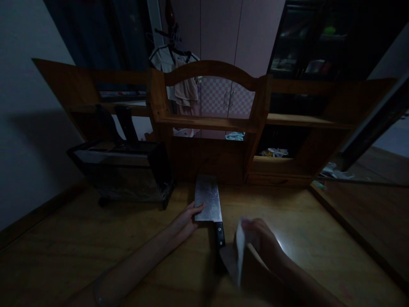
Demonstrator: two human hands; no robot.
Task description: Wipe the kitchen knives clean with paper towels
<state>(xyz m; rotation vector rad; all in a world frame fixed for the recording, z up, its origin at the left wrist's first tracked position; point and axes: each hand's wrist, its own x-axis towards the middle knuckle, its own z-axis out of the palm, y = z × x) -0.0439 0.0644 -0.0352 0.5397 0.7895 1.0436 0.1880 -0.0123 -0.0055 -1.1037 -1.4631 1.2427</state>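
Note:
A cleaver (pixel 207 198) with a broad grey blade and a black riveted handle points away from me over the wooden tabletop. My left hand (pixel 188 217) grips the blade's lower left edge, its thumb on the flat of the blade and the fingers behind. In my right hand (pixel 260 236) a white cloth or tissue (pixel 240 251) is pinched and hangs down, blurred by motion. Part of the cloth lies across the lower end of the cleaver's handle and hides it. Which material it is, I cannot tell.
A dark knife block (pixel 128 170) holding two black-handled knives stands at the left by the wall. Behind the cleaver rises a wooden shelf unit (pixel 207 123). Clothes (pixel 185 85) hang beyond it. A raised wooden edge (pixel 358 238) borders the tabletop (pixel 306 221) on the right.

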